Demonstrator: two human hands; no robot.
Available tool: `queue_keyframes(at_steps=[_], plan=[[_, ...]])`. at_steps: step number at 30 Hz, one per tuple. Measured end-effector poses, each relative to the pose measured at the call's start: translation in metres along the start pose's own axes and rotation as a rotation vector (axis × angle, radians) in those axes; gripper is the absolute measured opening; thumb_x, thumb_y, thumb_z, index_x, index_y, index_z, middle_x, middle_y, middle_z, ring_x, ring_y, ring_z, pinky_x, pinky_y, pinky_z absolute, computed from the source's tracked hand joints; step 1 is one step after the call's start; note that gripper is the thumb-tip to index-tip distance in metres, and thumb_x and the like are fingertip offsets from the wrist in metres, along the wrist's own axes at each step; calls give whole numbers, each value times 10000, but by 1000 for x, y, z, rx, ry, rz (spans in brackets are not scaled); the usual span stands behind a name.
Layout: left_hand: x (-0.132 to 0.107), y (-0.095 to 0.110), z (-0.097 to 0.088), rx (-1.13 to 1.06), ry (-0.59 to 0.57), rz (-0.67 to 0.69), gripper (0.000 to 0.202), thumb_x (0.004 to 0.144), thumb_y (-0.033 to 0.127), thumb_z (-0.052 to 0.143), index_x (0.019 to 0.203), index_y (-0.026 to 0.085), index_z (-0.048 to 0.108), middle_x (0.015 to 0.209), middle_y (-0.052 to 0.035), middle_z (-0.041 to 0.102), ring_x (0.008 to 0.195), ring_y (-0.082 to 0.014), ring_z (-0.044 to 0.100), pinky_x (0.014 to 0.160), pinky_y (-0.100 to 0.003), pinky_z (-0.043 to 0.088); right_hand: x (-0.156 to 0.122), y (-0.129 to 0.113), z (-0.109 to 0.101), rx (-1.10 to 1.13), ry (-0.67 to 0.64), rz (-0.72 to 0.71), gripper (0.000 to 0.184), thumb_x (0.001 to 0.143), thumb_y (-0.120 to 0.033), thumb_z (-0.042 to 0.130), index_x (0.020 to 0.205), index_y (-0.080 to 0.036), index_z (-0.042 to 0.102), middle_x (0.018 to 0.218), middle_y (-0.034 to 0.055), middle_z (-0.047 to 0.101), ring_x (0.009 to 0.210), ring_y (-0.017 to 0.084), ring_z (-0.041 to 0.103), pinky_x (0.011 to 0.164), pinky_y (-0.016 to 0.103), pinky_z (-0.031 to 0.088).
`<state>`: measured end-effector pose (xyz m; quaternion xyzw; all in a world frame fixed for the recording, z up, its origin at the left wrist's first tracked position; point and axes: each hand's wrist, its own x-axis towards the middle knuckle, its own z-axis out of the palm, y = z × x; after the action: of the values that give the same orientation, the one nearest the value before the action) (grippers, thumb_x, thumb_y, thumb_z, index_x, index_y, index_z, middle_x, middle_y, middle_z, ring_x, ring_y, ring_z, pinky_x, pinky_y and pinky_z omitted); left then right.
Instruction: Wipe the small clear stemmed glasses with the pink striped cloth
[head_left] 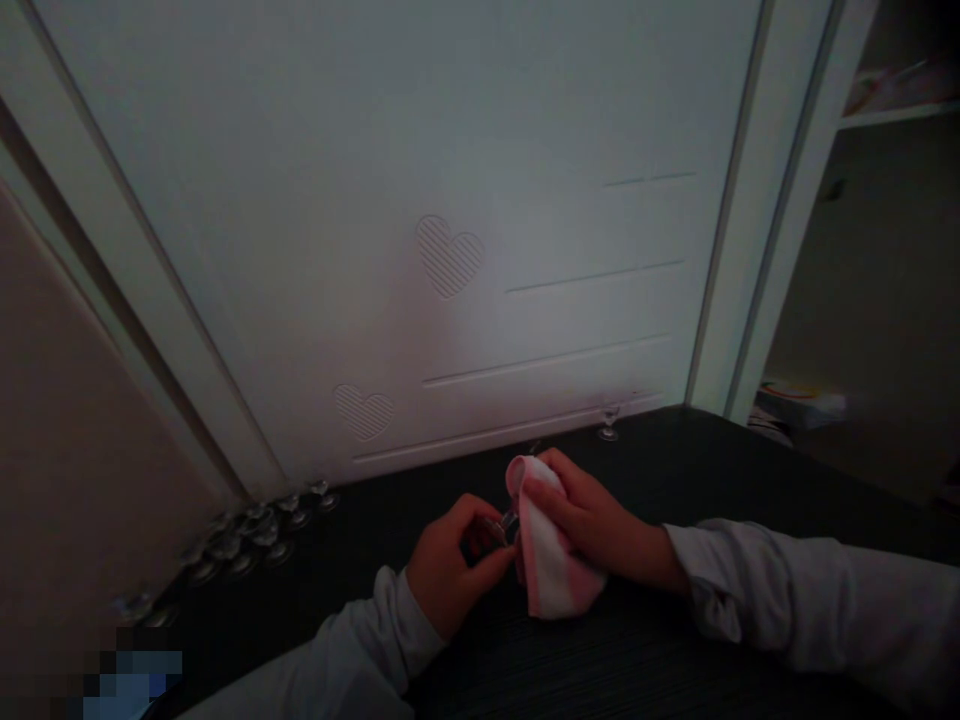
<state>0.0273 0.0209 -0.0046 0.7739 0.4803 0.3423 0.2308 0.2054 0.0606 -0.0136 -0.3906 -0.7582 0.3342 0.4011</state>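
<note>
Low over the dark tabletop, my left hand [448, 568] is closed, thumb and fingers pinching a small stemmed glass [509, 523]. Part of that glass is hidden by my fingers and the cloth. My right hand [600, 520] grips a pink and white cloth [553, 570] right beside it, and the cloth's lower end hangs down. Whether the cloth touches the glass all round I cannot tell. Several similar stemmed glasses [259, 530] stand close together at the left. A lone stemmed glass [609, 424] stands behind my right hand, near the white panel.
The dark tabletop [480, 665] runs up to a white panel [300, 200] with engraved hearts and lines. A beige surface [82, 400] borders the left side. Shelving [900, 115] with some items is at the right. A pixelated blue patch covers the lower left corner.
</note>
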Motion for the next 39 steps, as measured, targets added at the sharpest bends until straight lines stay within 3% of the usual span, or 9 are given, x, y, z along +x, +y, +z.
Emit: queue_keyframes(at_steps=[5,10,17,26,33,39], plan=[[0,1,0,5,-6,-2,177,692,271,589,794,169,486,671,12,540,602,-127,493,574,-255,404,-3,-5,-3,-8,-74,-74,242,827,-387,409,944,-181,460,812,15,521,724,146,499,640,266,393],[-2,2,-1,69,-36,23,159,700,273,573,797,155,527,684,-3,548,610,-135,496,577,-258,402,-4,-9,-5,-62,-125,-102,346,764,-366,519,1038,-176,427,903,29,525,801,160,504,709,272,396],[-4,2,-1,105,-74,53,165,710,268,555,830,155,552,727,-17,572,648,-143,522,604,-262,410,-4,-15,-7,-199,-161,-60,207,762,-373,508,814,-178,458,737,-10,511,633,122,469,565,228,359],[-2,2,-1,32,-53,25,169,734,287,517,829,147,531,671,2,517,602,-127,474,574,-255,389,-2,-9,-4,-209,-93,-153,212,798,-319,466,649,-178,410,628,-42,421,564,97,391,507,211,300],[-2,-3,-3,-97,-76,-24,174,775,331,475,827,171,520,670,19,498,626,-123,460,591,-251,369,-2,-5,-3,-111,-83,-173,228,833,-327,409,662,-177,421,623,-40,407,560,93,390,510,210,322],[0,-4,1,-430,-125,-86,254,808,429,397,840,178,424,654,6,561,581,-125,499,576,-261,380,-3,-4,-4,-61,-64,-168,243,852,-362,360,746,-172,468,676,-14,464,612,111,446,551,226,376]])
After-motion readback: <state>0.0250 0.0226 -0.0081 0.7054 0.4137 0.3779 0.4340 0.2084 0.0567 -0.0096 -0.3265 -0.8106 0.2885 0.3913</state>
